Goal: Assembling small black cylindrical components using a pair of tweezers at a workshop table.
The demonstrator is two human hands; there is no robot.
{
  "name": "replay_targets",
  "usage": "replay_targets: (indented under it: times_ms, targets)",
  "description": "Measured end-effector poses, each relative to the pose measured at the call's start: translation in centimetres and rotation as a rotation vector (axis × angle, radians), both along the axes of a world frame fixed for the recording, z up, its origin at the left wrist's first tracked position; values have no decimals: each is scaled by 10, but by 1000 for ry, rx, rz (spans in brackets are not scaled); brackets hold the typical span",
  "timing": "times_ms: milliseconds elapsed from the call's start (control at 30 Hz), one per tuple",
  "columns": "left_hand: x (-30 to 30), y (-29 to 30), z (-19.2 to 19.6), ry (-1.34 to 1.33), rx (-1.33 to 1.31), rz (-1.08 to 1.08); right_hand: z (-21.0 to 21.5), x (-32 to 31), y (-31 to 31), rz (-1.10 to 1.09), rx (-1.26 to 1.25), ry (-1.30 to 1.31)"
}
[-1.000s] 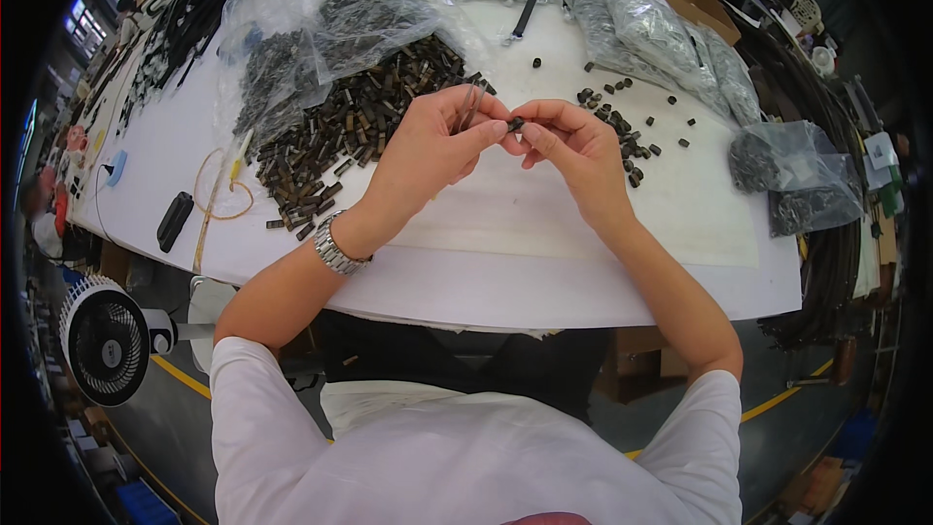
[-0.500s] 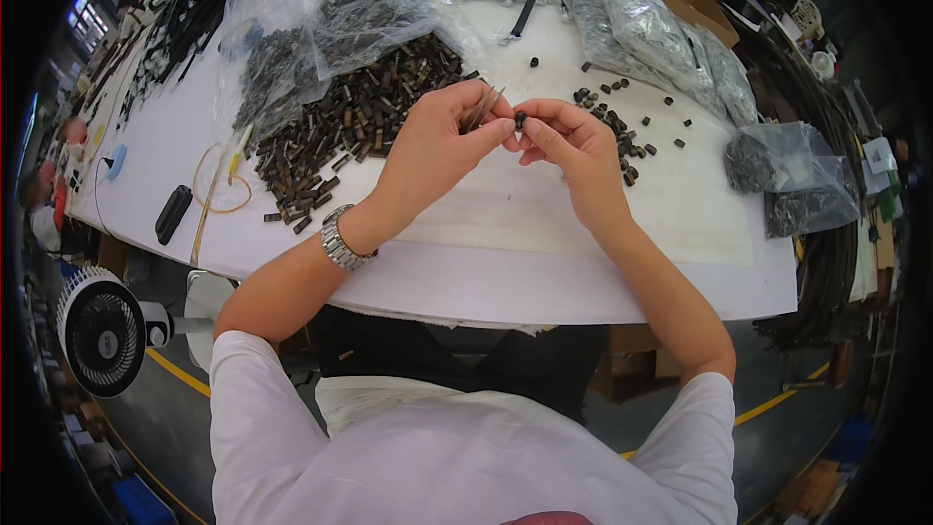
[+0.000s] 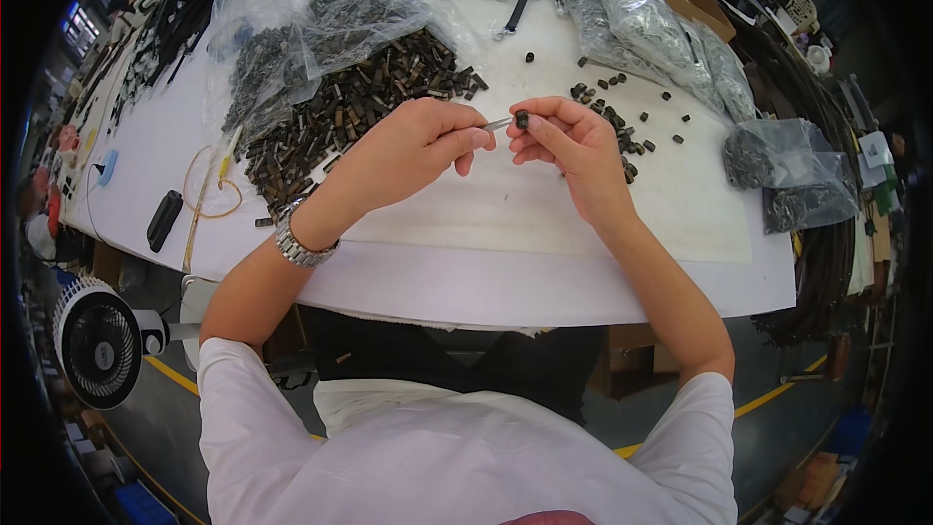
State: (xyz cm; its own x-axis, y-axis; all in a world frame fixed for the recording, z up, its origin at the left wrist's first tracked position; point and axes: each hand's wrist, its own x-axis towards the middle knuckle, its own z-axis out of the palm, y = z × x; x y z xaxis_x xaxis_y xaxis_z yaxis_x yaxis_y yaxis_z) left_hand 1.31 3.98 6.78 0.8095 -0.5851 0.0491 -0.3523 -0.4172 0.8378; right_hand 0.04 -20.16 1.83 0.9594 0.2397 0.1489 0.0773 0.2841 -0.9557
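Black small cap (image 3: 522, 120) is pinched by right hand (image 3: 569, 141) fingers; left hand (image 3: 408, 151) fingers grip a thin metal pin (image 3: 497, 123) above the tabletop (image 3: 544, 224).

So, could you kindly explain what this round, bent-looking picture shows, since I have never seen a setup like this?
There is no machine here: a person works with two bare hands. The camera sits on the person's head and looks down, and its wide lens bends straight edges near the rim. The forearms come in from below, over a white table.

The left hand pinches a thin metal pin. The right hand pinches a small black piece right at the pin's tip.

On the table lie a heap of small dark metal parts spilling from a clear plastic bag, loose black pieces beside the right hand, and more bags to the right. A small fan stands below the table's left edge.
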Motion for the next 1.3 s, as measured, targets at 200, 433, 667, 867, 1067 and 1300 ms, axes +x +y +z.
replay_targets:
  times_ms: [200, 433, 667, 867, 1067, 1300]
  targets:
    - [0, 1, -4, -73, 42, -41, 2, -3, 3, 9, -51, -10]
    - [-4, 3, -15, -365, 95, 34, 4, -6, 8, -23, -128, -39]
    - [-5, 6, -13, -405, 80, 26, 5, -8, 10, -47, -139, -26]
    - [-5, 8, -14, -399, 74, 1, 4, -8, 14, -53, -156, -28]
    - [-6, 8, -14, -413, 60, 16, 6, -12, 17, -57, -178, -53]
    - [-6, 8, -16, -419, 79, 23, 7, -14, 18, -75, -177, -62]
